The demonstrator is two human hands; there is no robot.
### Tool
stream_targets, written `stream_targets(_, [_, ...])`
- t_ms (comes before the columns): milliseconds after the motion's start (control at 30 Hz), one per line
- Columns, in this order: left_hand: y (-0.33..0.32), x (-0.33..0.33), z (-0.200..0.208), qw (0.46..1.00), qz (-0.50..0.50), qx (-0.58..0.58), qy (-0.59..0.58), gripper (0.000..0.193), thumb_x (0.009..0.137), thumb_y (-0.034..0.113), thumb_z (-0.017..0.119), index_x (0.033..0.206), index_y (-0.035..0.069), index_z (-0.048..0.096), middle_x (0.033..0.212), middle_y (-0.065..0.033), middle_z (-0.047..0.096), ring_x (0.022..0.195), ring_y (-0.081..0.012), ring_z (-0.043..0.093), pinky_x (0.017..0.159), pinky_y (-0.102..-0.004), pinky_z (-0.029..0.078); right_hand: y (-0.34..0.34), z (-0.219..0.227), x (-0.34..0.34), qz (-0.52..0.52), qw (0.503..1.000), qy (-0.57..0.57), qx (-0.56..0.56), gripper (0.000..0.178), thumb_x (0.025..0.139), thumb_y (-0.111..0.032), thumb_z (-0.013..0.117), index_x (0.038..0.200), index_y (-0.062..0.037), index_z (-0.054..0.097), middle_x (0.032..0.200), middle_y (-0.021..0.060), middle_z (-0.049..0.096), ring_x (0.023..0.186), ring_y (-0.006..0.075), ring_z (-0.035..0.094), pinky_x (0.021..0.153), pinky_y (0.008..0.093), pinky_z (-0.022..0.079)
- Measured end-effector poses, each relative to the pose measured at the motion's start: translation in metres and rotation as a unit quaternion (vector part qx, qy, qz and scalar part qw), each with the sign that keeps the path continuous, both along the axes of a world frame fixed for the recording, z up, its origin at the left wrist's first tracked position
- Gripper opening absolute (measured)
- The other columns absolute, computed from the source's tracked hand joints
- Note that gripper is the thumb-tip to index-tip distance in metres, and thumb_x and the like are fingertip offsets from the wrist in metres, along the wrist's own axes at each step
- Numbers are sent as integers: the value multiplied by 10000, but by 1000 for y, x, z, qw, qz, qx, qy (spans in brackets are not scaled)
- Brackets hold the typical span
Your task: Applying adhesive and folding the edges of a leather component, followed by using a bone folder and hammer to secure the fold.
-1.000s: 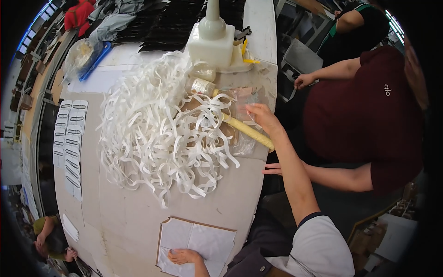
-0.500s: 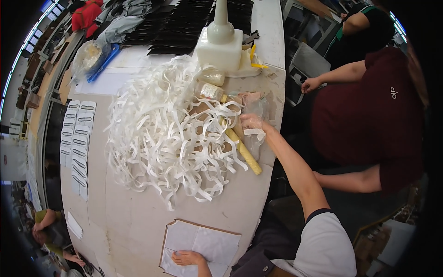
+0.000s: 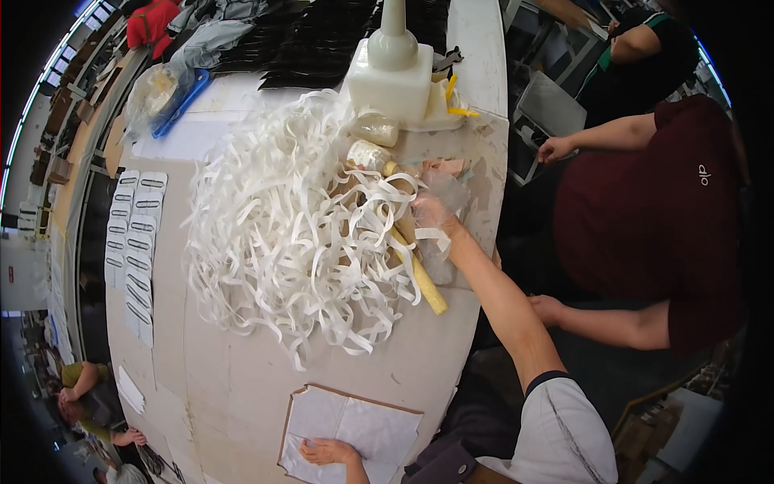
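My left hand (image 3: pixel 324 452) lies flat, fingers stretched out, on a white folded-looking panel (image 3: pixel 375 427) with a brown edge, close to the table's near side. Farther up, my right arm reaches to the right side of a big tangled heap of white ribbon strips (image 3: pixel 282 218). There my right hand (image 3: pixel 433 211) is at a crumpled clear plastic bag (image 3: pixel 453 194); plastic and blur hide its fingers, so any grip is unclear. A short white strip (image 3: pixel 431 234) lies across by the wrist. Beside the hand, a yellow roll (image 3: pixel 427 286) slants out from under the ribbons.
A white square bottle (image 3: pixel 391 81) with a tall nozzle stands behind the heap, near a small wrapped roll (image 3: pixel 375 129). Pale pieces with dark slots (image 3: pixel 137 242) lie in two columns at left. Black strips (image 3: pixel 314 40) cover the far end. A person in maroon (image 3: pixel 645 218) is at right.
My right hand has moved slightly left, deeper against the ribbon heap and bag. The yellow roll's near end has shifted a little left and nearer. My left hand stays in place.
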State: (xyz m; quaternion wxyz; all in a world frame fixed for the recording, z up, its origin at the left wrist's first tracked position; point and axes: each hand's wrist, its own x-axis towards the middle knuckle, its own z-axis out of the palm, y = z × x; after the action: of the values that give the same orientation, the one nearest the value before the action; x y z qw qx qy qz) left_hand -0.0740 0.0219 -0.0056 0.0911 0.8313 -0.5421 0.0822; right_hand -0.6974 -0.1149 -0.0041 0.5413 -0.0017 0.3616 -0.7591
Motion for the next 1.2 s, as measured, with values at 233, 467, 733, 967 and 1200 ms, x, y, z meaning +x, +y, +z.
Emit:
stream_targets(233, [-3,17,-2,999,1,-23,-31,436,1085,384,378,1334,55,519,1368,-123,538,1281,-352,487,1006,-497,405,-6,6,27,76,988,-114,-67,316,996,-246,580,1223,-33,632,1242,135,668,1125,243,655,988,377,534])
stream_targets(467, [-18,-72,79,961,-160,-41,224,268,1049,141,518,1241,-42,559,1241,-186,596,1176,-308,562,1003,-440,440,15,31,28,30,963,-187,-194,333,1085,-318,491,1260,-70,627,1241,76,695,1104,207,644,1058,370,489])
stream_targets(733, [-84,-381,147,564,-85,369,734,389,1050,360,599,1215,7,581,1064,-119,657,929,-222,669,837,-350,527,-19,65,72,-97,978,-185,-23,242,1092,-211,488,1239,-65,612,1211,51,638,1062,137,582,947,239,497])
stream_targets(967, [-117,-404,174,294,35,400,867,302,1074,330,548,881,99,527,637,29,399,522,-83,392,409,-218,294,11,26,73,42,859,478,179,130,940,-90,551,964,-67,677,901,137,692,821,297,680,795,440,550])
stream_targets(1200, [-124,-380,194,224,-34,378,898,299,1109,299,449,901,91,505,649,21,416,531,-87,391,448,-229,343,21,28,67,126,617,762,149,116,878,-115,565,922,-59,657,874,176,657,815,324,669,749,471,525])
